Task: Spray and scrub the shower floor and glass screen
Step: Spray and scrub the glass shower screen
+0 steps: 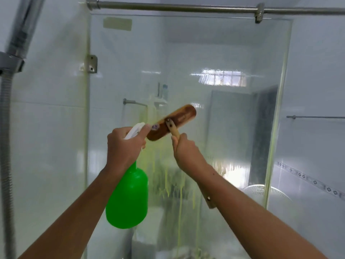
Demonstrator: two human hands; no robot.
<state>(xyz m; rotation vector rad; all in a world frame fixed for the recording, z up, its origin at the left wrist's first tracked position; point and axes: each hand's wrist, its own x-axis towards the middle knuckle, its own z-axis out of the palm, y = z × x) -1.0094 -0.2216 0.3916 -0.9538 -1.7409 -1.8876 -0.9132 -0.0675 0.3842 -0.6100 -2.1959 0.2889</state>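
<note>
Both forearms reach toward the glass screen point(224, 128), streaked with yellowish cleaner. Left hand point(125, 144) grips the green spray bottle point(127, 197); right hand point(184, 150) wraps the brush point(171, 122) handle, bristles seemingly on the glass. Best to scrub downward with firm overlapping strokes.

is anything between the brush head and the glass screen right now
Nothing visible. The brush, held by the right hand, lies against the glass screen; the spray bottle in the left hand sits off to its left.

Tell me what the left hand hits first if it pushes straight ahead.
Probably the brush: the left hand, holding the spray bottle, has its fingertips almost at the brush's near end. The glass screen lies just behind. Depth is unclear.
</note>
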